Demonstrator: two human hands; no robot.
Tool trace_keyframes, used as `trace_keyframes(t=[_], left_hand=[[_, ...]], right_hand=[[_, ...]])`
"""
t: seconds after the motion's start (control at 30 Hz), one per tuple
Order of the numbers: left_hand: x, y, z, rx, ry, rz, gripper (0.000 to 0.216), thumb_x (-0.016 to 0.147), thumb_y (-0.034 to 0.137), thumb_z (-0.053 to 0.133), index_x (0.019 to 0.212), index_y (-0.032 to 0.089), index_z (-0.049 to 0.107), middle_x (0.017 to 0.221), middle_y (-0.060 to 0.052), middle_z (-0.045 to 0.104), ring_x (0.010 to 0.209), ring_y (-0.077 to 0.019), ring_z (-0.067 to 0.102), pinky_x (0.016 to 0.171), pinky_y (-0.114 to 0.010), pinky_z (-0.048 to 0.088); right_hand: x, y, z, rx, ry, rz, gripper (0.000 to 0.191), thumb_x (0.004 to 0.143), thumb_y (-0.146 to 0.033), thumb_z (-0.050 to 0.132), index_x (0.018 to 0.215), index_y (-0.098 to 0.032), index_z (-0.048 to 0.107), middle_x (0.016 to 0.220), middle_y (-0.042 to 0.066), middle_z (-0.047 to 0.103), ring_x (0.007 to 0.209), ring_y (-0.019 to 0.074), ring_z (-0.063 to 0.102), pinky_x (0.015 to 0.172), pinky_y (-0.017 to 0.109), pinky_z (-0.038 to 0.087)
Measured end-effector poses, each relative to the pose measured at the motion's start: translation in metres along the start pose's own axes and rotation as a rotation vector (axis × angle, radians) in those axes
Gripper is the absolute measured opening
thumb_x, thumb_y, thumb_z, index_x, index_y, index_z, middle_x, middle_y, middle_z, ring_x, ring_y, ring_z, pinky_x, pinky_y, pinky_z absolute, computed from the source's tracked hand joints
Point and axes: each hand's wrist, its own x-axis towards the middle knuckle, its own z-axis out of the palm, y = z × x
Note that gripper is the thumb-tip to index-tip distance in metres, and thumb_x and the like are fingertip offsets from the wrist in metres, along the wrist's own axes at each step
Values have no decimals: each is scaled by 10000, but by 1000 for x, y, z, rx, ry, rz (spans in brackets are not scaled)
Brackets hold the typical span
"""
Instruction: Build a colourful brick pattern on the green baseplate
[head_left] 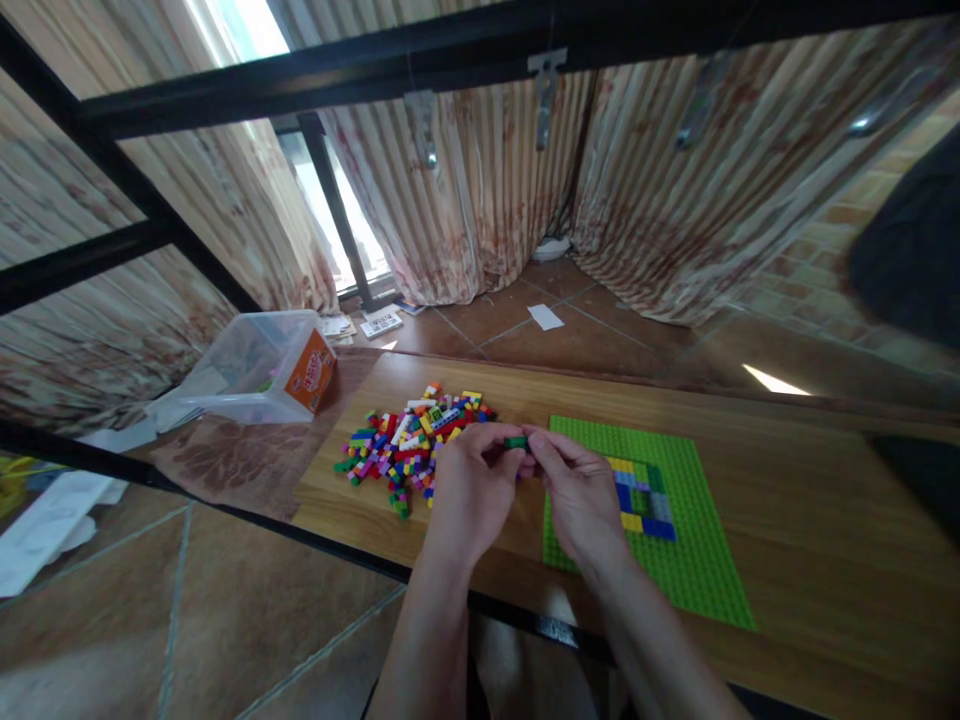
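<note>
A small dark green toy building brick is held up between my two hands, over the wooden table. My left hand pinches it from the left, fingers curled. From the other side my right hand closes thumb and fingers on its right end. Under and beside the right hand lies a light green studded baseplate. Yellow, blue, grey and green bricks form a low block on it, partly covered by that hand. Left of my hands spreads a pile of mixed coloured bricks, partly hidden by my left hand.
A clear plastic bin with an orange label stands beyond the table's left end, on a brown patterned cloth. The wooden table extends to the right. Black metal bars cross above, before striped curtains.
</note>
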Motion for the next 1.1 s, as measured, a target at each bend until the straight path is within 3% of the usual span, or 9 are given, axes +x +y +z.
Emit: trace_keyframes(t=[0.1,0.23,0.47,0.6,0.83,1.1], left_hand=[[2,1,-2,-74,-5,-67,187,755,107,616,900,161,720,800,-42,726,646,-152,662,591,-248,532],[7,1,-10,-45,100,-48,178,720,119,660,885,151,720,762,-23,717,655,-135,635,607,-227,493],[13,3,-31,-144,254,-40,194,665,141,692,858,142,713,729,16,694,650,-104,596,620,-205,444],[12,3,-31,-131,225,-45,194,670,156,688,861,143,721,719,17,691,639,-99,588,607,-199,435],[12,2,-28,-44,152,-60,207,673,182,691,871,150,742,674,15,678,582,-107,571,570,-213,433],[13,-2,-25,-21,86,-39,239,689,202,691,917,149,742,779,-15,725,658,-131,618,636,-241,474]], right_hand=[[0,0,0,-13,27,14,264,681,-412,812,842,-206,780,793,24,759,638,138,644,633,290,546],[5,4,-7,-155,63,-20,293,697,-437,773,865,-196,769,822,39,763,681,173,676,699,350,575],[13,3,-20,-999,-36,-265,215,859,-261,578,938,-194,767,950,86,757,851,232,689,837,394,518],[14,5,-12,-1228,-103,-258,235,889,-168,538,972,-181,758,988,94,740,926,224,670,867,349,480],[16,9,-3,-1398,-141,-204,246,919,-154,507,1002,-165,739,996,97,704,905,205,643,833,308,460],[12,9,-3,-1316,-251,-256,251,912,-149,527,1090,-160,702,1050,101,694,958,206,642,887,316,471]])
